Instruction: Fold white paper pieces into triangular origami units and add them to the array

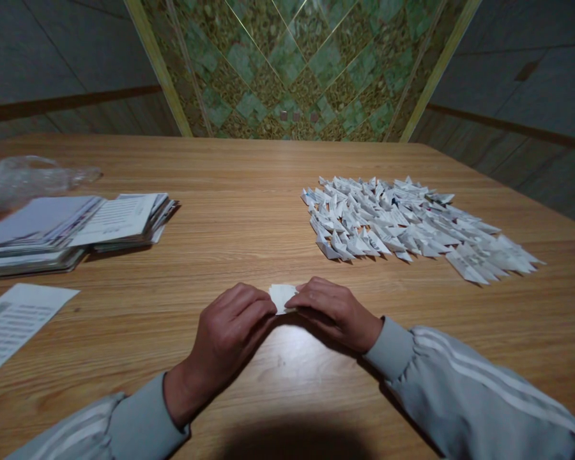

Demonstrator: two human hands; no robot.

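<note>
- Head camera looks down on a wooden table (249,211), with both hands meeting near its front edge, close to the person.
- Between the hands lies a small white paper piece (282,296), resting on the table at the middle of the view.
- Left hand (230,332) has its fingers curled and pressed together, fingertips pinching the left edge of the paper piece against the table.
- Right hand (333,310) lies flat and low, fingers closed together, pinching the paper piece's right edge; most of the piece is hidden under the two hands.
- Both arms wear grey sleeves (460,377) with pale stripes.
- Well apart, to the right and farther back, a spread of many small folded paper triangles (402,223) lies in rows.
- At the far left sits a stack of printed sheets (76,230), with crumpled clear plastic (29,176) just behind it.
- A single printed sheet (14,319) lies near the left front edge.
</note>
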